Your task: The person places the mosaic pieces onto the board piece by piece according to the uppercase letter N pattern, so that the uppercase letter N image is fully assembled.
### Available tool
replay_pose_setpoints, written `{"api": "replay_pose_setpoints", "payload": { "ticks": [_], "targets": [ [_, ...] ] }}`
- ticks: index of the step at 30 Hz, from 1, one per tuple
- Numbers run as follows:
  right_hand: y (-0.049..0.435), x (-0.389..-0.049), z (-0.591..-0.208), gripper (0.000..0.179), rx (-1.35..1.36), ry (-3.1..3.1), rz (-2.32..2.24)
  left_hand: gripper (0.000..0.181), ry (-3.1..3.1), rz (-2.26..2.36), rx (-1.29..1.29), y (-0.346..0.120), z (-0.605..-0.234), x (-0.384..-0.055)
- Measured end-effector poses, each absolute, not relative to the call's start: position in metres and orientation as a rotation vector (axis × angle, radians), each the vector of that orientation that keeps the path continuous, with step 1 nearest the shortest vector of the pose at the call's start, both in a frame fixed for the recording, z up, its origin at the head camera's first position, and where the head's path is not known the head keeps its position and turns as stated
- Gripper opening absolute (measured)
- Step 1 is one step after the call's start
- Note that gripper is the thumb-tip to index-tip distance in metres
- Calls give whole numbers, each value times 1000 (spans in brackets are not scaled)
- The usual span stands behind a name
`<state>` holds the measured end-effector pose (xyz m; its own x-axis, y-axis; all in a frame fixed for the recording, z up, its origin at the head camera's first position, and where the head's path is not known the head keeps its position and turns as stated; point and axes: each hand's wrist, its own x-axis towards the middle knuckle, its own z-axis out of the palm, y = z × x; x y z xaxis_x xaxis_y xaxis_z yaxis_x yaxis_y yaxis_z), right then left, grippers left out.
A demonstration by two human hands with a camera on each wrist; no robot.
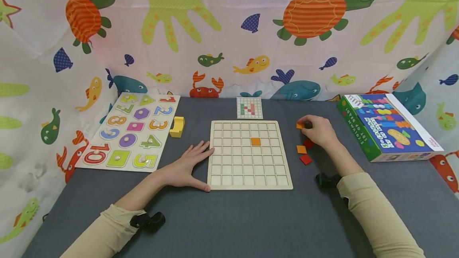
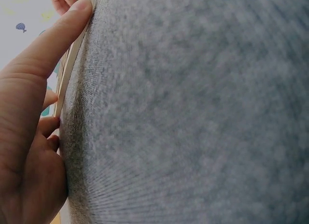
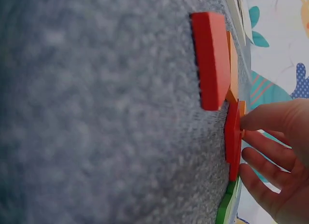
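Observation:
A pale wooden grid board [image 1: 250, 169] lies on the table with one orange tile [image 1: 255, 141] in a cell of its upper right part. My left hand [image 1: 184, 166] is spread flat at the board's left side, fingertips at the edge and thumb by the near corner. Over to the right, my right hand [image 1: 320, 129] pinches another orange tile [image 1: 299, 126] between thumb and fingertips, low over the table. Nearer to me lie a loose orange tile [image 1: 301, 149] and red tiles [image 1: 306, 159]. A green tile [image 3: 223, 208] shows below the fingers in the right wrist view.
A small pattern card [image 1: 249, 108] with green and red squares lies behind the board. At the left are a number-and-shape puzzle board [image 1: 122, 130] and a yellow block [image 1: 177, 127]. A bead-game box [image 1: 391, 128] stands at the right. A printed cloth [image 1: 229, 31] hangs behind.

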<state>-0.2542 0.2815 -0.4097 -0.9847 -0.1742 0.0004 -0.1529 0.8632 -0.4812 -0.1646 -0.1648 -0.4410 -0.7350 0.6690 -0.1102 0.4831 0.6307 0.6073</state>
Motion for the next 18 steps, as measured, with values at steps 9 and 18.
{"api": "replay_pose_setpoints", "payload": {
  "ticks": [9,18],
  "targets": [
    [271,-245,-411,30,-332,3020,-892,115,2535,800,916,-164,-440,-165],
    [231,-227,-412,27,-459,2923,-1051,114,2542,798,928,-163,-441,-165]
  ]
}}
